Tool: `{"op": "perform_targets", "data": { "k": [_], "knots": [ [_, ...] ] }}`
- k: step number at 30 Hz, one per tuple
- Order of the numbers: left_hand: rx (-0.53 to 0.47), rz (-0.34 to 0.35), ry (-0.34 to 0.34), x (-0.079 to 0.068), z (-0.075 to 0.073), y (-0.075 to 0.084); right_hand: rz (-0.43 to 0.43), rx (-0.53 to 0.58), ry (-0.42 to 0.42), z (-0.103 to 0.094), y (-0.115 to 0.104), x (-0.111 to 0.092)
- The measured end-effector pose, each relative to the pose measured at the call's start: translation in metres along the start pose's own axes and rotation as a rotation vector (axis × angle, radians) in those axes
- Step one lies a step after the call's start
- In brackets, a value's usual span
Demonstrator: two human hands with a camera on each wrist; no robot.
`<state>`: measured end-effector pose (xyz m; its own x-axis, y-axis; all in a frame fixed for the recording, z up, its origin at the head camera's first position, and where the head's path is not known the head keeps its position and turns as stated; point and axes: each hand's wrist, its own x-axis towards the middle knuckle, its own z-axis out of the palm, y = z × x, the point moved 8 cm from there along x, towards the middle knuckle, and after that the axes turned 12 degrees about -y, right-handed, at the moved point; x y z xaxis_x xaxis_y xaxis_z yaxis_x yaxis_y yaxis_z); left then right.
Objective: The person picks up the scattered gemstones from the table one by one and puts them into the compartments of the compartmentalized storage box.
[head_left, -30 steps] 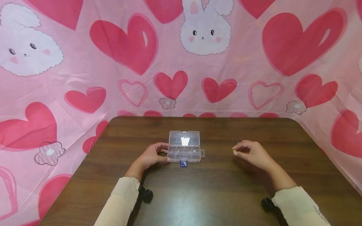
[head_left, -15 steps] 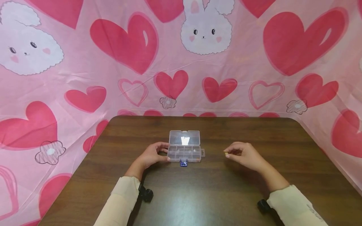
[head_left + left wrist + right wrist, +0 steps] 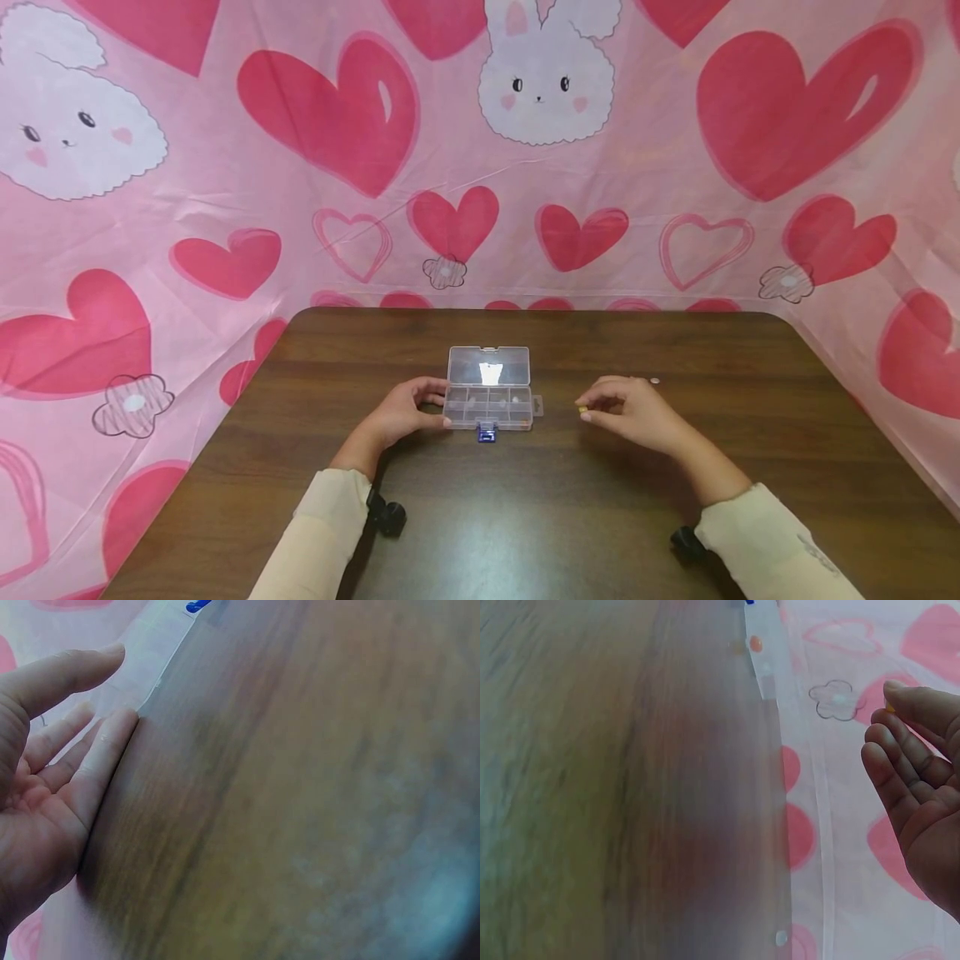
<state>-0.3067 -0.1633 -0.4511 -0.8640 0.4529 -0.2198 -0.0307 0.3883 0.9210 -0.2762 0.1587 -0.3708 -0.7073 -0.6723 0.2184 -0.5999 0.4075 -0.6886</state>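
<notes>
A clear plastic compartment box (image 3: 498, 415) stands on the table with its lid (image 3: 468, 367) raised and its blue latch (image 3: 487, 433) facing me. My left hand (image 3: 405, 412) holds the box's left end, thumb at the front corner and fingers along the side. To the right of the box, my right hand (image 3: 637, 412) pinches a small yellow piece (image 3: 582, 409) between thumb and fingertip, just above the table. Its kind is too small to tell. Small whitish bits (image 3: 515, 400) and an orange bit (image 3: 525, 423) show in the box's compartments.
A small pale round piece (image 3: 655, 381) lies on the brown wooden table (image 3: 495, 517) behind my right hand. A hanging tab (image 3: 537, 406) sticks out from the box's right end. Pink cloth with hearts and rabbits (image 3: 360, 250) hangs beyond the table's edges.
My right hand has moved left toward the box with the yellow piece, uncovering the pale round piece behind it. My left hand and the box have stayed in place.
</notes>
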Motion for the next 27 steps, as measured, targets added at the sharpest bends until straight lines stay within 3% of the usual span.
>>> {"op": "perform_targets", "data": {
  "k": [7,10,12,19,27],
  "knots": [
    [0.0,0.006,-0.019,-0.014,0.005,0.027,-0.011,0.009,-0.01,0.005,-0.005,0.007],
    [-0.006,0.013,-0.018,-0.017,0.005,0.032,-0.004,0.012,-0.018,0.006,-0.006,0.01],
    [-0.008,0.019,-0.015,-0.017,0.005,0.032,-0.001,0.008,-0.026,0.007,-0.007,0.012],
    [0.001,0.014,0.014,0.0,-0.002,-0.002,0.042,0.024,-0.062,0.008,-0.008,0.021],
    [-0.001,0.015,0.007,0.0,-0.002,0.001,0.05,0.061,-0.08,0.009,-0.014,0.032]
  ]
}}
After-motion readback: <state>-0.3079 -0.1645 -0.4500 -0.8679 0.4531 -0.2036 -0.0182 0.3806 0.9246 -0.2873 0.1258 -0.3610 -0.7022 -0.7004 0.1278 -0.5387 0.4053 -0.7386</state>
